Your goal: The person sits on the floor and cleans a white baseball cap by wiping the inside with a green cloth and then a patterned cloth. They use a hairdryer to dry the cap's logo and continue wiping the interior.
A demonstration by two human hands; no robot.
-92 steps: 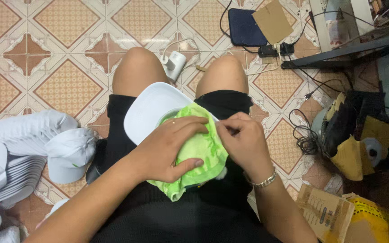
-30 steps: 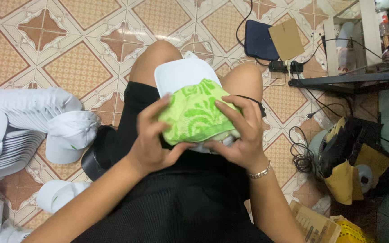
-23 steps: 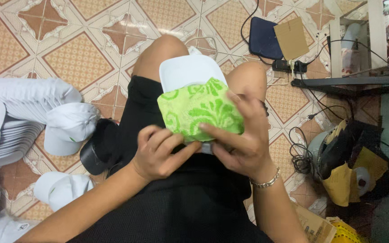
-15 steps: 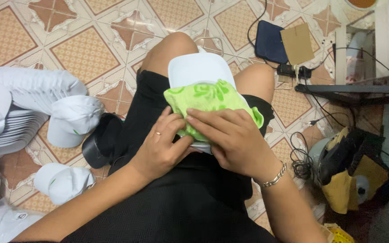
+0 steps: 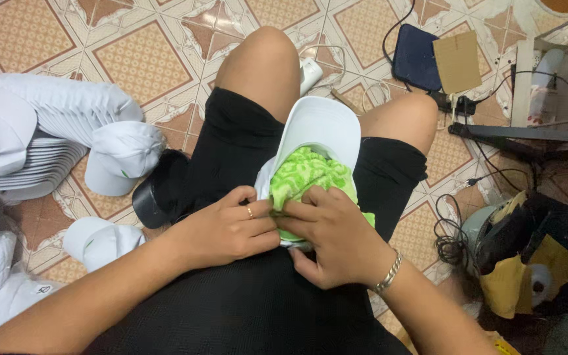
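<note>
Green patterned cloth [image 5: 307, 172] sits inside the white cap [image 5: 320, 125], both hands [image 5: 284, 227] together, gripping it.

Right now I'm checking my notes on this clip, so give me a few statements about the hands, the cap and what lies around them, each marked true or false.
1. Both hands rest on the green cloth tucked in the white cap. True.
2. The cap lies on the floor tiles. False: it sits on the person's lap, between the knees.
3. The left hand wears a ring. True.
4. The right hand has a bare wrist. False: a metal bracelet circles it.
5. A stack of white caps lies on the floor to the person's left. True.
6. The stacked caps are green all over. False: they are white.
</note>
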